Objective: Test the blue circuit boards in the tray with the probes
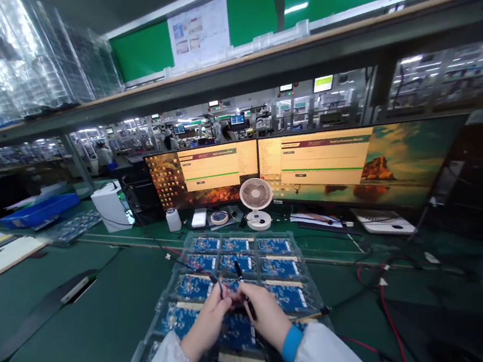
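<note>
Meeting fingertip to fingertip, both hands (236, 315) pinch a pen (244, 289).

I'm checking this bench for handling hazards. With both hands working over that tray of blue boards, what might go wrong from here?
1. The right hand holds a black pen-like tool just above the blue circuit boards; a slip might scratch one.
2. The left hand pinches a thin dark piece that may drop among the boards.
3. The red cable trails beside the clear tray; a sleeve could snag it.
</note>
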